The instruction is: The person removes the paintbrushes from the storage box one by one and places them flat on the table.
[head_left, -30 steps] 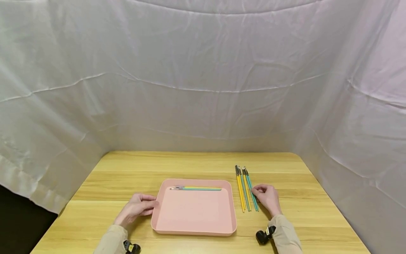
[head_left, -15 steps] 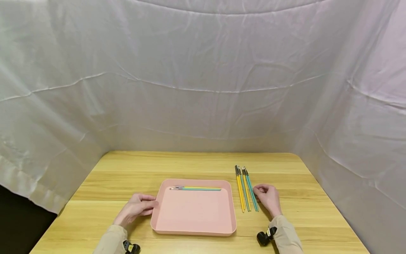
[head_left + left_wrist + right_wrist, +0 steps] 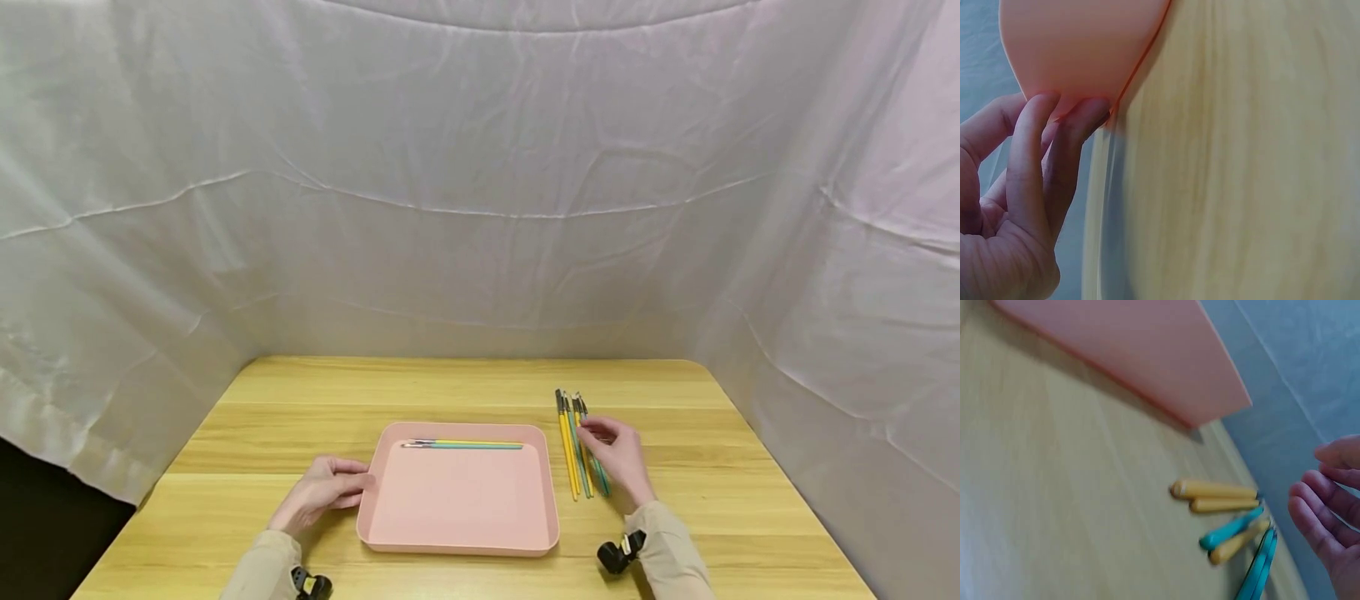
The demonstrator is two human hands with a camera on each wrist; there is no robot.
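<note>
At the left rim of a pink tray [image 3: 457, 508], my left hand [image 3: 322, 492] pinches the edge, its thumb over the rim and other fingertips against the outer wall [image 3: 1079, 56]. Two paintbrushes [image 3: 472, 447], one yellow and one teal, lie along the tray's far side. Right of the tray, several yellow and teal paintbrushes [image 3: 567, 442] lie side by side with their bristles pointing away. My right hand [image 3: 618, 454] hovers over the teal ones and covers part of them. In the right wrist view its fingers are loosely bent, with nothing between them, above the brush handles [image 3: 1232, 531].
A wooden table [image 3: 300, 408] carries everything. Pale grey curtains [image 3: 480, 250] hang behind it and along both sides. A small black camera [image 3: 618, 554] is strapped to each wrist.
My right hand has shifted left and slightly away from me, from beside the paintbrushes to over the teal ones. The left hand and the tray have stayed put.
</note>
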